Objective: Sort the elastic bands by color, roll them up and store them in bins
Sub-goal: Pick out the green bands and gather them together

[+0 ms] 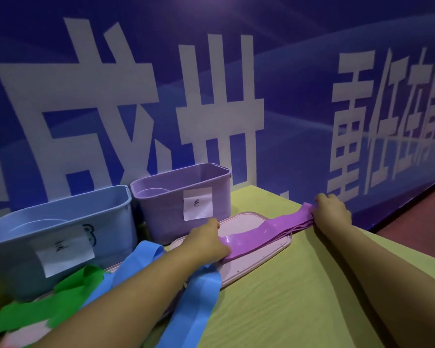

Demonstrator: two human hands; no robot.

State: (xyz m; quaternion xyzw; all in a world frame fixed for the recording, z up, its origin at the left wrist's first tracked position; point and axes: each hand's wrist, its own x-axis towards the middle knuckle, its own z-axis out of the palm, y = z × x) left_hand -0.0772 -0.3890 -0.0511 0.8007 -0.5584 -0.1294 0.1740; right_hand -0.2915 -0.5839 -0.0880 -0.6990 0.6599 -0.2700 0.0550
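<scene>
Standing side by side, blue bin (pixel 60 222) and purple bin (pixel 181 197) hold rolls.

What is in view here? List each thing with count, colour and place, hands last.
Stretchy purple elastic band: one, purple, stretched between both hands over the pink lid.
Flat pink plastic lid: one, pale pink, on the table before the purple bin.
Purple plastic bin: one, lilac, white label, back centre.
Blue plastic bin: one, light blue, white label, left.
Blue elastic bands: count unclear, blue, under the left forearm.
Green elastic bands: count unclear, green, lower left.
Yellow-green tablecloth: one, covering the table.
Blue banner: white characters, behind.
Left hand: grips the band's near end.
Right hand: grips its far end.
</scene>
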